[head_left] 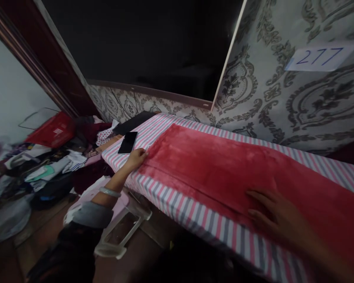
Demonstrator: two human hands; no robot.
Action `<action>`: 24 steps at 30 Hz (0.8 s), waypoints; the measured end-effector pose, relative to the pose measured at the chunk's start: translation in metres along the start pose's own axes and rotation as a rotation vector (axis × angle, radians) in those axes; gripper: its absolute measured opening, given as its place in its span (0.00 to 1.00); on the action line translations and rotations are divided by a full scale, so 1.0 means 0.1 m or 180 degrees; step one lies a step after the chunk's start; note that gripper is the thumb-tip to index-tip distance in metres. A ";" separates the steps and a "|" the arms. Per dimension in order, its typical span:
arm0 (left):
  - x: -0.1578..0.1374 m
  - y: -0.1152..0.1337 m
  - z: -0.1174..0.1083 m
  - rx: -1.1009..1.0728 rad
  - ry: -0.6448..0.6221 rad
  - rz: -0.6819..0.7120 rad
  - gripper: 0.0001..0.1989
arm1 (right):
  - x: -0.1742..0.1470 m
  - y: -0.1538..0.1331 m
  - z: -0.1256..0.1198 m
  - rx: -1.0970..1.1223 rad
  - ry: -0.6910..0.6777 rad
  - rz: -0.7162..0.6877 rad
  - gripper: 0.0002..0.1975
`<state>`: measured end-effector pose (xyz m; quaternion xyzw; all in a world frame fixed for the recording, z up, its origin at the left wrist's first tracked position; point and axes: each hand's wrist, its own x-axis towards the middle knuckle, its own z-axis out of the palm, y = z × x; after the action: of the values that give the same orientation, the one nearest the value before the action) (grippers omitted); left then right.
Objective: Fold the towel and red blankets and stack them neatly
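A folded length of red plush cloth (206,161) lies along a surface covered with a striped sheet (191,210) in pink, grey and white. At the cloth's left end, my left hand (138,158) has its fingers closed on the edge. A bracelet circles that wrist. My right hand (279,214) rests on the cloth nearer the front edge, with its fingers stretched out and spread, slightly blurred. Just beyond my left hand, a dark-screened phone (128,142) lies on the striped sheet.
Below my left arm stands a pale plastic stool (118,232). Clothes (51,169) are heaped at the left beside a red bag (54,129). Behind the surface, a large dark screen (153,43) hangs on the patterned wall, with a paper marked 277 (321,57).
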<state>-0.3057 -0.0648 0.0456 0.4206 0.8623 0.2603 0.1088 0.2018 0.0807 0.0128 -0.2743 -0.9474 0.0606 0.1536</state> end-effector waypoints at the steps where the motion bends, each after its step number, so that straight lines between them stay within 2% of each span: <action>1: -0.03 0.01 0.00 -0.0024 0.0002 -0.0025 0.12 | -0.06 -0.01 0.00 -0.0049 0.0030 0.0022 0.26; 4: -0.06 0.08 0.02 -0.0057 0.0008 -0.0139 0.14 | -0.18 -0.08 0.04 -0.0063 0.0182 0.0128 0.23; 7: -0.06 0.15 0.00 -0.0100 -0.0025 -0.0302 0.16 | -0.22 -0.14 0.04 0.0296 0.0454 0.0446 0.21; 10: -0.07 0.20 -0.05 -0.0166 -0.0157 -0.0431 0.15 | -0.26 -0.15 -0.09 0.0745 0.0849 0.0932 0.20; 12: -0.08 0.22 -0.10 -0.0147 -0.0252 -0.0463 0.13 | -0.30 -0.16 -0.19 0.0810 0.1047 0.1078 0.19; 14: -0.11 0.21 -0.13 -0.0024 -0.0314 -0.0455 0.11 | -0.33 -0.18 -0.23 0.0741 0.1056 0.0856 0.18; 18: -0.17 0.19 -0.14 0.0346 -0.0369 -0.0360 0.08 | -0.38 -0.23 -0.09 0.0398 0.0521 0.0142 0.17; 20: -0.20 0.19 -0.13 0.0489 -0.0383 -0.0302 0.08 | -0.40 -0.23 0.00 0.0245 0.0383 0.0073 0.17; 24: -0.22 0.19 -0.11 0.0725 -0.0280 -0.0292 0.06 | -0.46 -0.24 0.11 -0.0016 0.0557 0.0242 0.15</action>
<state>-0.2842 -0.0761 0.0641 0.4014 0.8990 0.1368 0.1098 0.2230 0.0348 -0.0047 -0.3146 -0.9194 0.0398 0.2327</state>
